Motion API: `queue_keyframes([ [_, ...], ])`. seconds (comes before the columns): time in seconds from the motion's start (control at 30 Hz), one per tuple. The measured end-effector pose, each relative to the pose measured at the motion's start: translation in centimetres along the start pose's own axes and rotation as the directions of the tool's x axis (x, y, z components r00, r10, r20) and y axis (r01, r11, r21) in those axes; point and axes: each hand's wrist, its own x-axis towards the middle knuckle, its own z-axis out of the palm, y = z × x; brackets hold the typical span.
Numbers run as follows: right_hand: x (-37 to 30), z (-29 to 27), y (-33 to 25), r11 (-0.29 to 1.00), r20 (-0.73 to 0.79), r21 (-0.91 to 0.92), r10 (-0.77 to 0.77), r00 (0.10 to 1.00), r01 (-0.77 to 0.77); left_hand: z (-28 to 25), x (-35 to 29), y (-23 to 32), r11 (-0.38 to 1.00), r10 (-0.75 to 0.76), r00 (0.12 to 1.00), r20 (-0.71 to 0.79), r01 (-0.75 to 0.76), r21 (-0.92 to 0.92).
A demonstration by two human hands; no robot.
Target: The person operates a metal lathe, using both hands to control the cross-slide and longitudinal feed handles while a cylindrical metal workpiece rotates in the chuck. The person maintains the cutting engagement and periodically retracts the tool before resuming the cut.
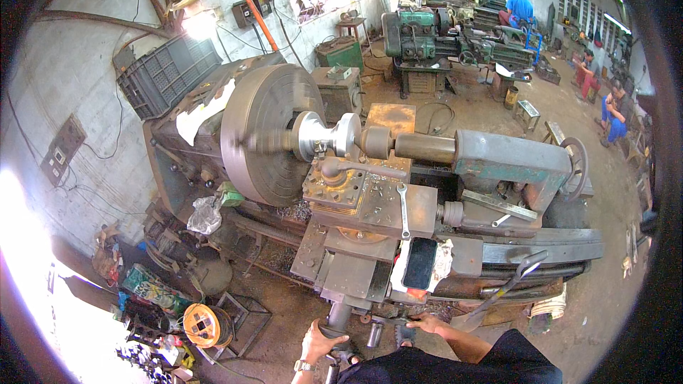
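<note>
At the lathe's front, my left hand, with a watch on its wrist, curls around the cross-slide handwheel. To its right, my right hand has its fingers closed at the end of a lever on the carriage. A shiny flanged metal workpiece is held between the large chuck and the tailstock. The chuck's jaws are blurred, as in spinning. The tool post, topped by a clamping handle, stands in front of the workpiece; the cutting tip is hard to make out.
A wrench and metal chips lie on the slide. A phone rests on a pale cloth beside it. An angled grey-and-yellow rod rises near my right arm. Left stand a cable spool and metal frame. Several people are farther back.
</note>
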Motion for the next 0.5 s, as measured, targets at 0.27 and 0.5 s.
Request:
queue_keyframes([
  [0.27, 1.1, 0.7, 2.1, 0.989, 0.008, -0.105, -0.101, 0.995, 0.101, 0.0, -0.1, 0.6, 1.0, 0.008, 0.999, -0.044, -0.007, 0.025],
  [0.5, 0.9, 0.7, 1.1, 1.0, 0.058, 0.002, 0.007, 0.998, -0.007, -3.2, -4.6, 6.8, 0.872, -0.081, 0.991, 0.104, 0.121, -0.474],
])
